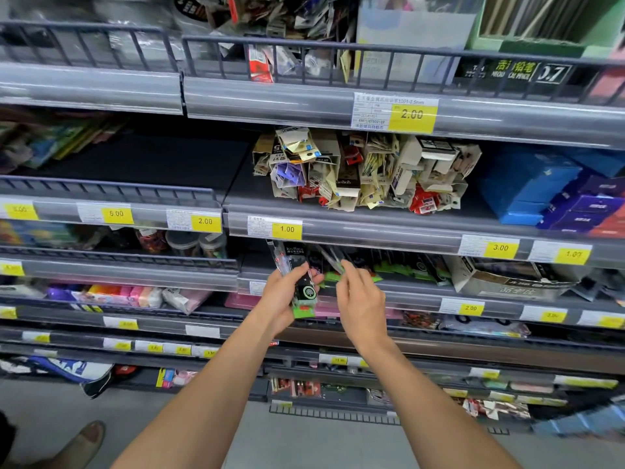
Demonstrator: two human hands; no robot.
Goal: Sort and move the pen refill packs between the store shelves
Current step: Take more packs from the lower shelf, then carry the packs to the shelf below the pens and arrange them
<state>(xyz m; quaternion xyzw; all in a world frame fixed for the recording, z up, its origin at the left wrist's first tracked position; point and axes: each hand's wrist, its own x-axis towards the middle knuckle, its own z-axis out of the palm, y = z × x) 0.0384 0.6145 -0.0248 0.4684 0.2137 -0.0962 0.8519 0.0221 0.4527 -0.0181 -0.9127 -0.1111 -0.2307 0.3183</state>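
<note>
Refill packs, black/green: left hand point(282, 292) clamped on a stack of packs point(301, 282) just below the 1.00 price tag point(286, 229); right hand point(358, 292) pinching a clear pack point(329, 257) beside it — advise lifting it free w/o snagging shelf point(389, 231) lip, then adding to the stack.

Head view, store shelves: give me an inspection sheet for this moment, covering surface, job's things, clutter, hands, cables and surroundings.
Surface: grey shelf with yellow price tags along its front edge.
Job's things: black and green refill pack gripped in the left hand; more black and green packs lie on the same shelf.
Clutter: loose pile of small carded packs one shelf up; an open cardboard box to the right.
Hands: right hand, its fingers pinching a thin clear item; blurred.
Cables: nothing seen.
Surroundings: blue boxes at the right; grey floor below.
</note>
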